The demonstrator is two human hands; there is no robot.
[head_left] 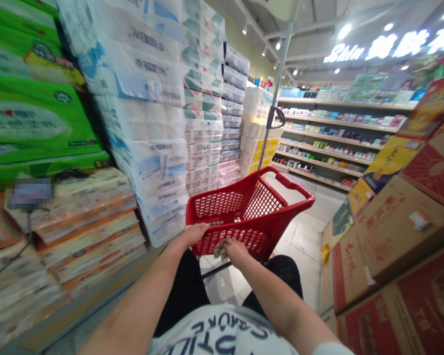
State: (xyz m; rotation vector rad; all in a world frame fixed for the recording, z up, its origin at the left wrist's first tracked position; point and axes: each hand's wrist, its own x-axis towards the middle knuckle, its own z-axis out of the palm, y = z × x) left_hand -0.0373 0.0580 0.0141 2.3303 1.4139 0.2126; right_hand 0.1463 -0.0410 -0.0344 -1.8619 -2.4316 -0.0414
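A red plastic shopping cart [253, 235] stands in front of my knees, its basket with lattice walls and its handle at the far right end. At the near left corner, my left hand [197, 232] is closed over the rim. Against the near side wall my right hand [234, 247] holds a crumpled greyish cloth [219, 250], pressed to the lattice or very close to it. A tall metal pole [281, 74] with a black grip rises behind the cart.
Stacked toilet paper packs [159, 118] line the left, with green tissue packs [29, 108] and orange-white packs [92, 217] nearer. Cardboard cartons [395, 227] are piled on the right. Stocked shelves [329, 118] stand at the back. White floor tiles [299, 241] run between.
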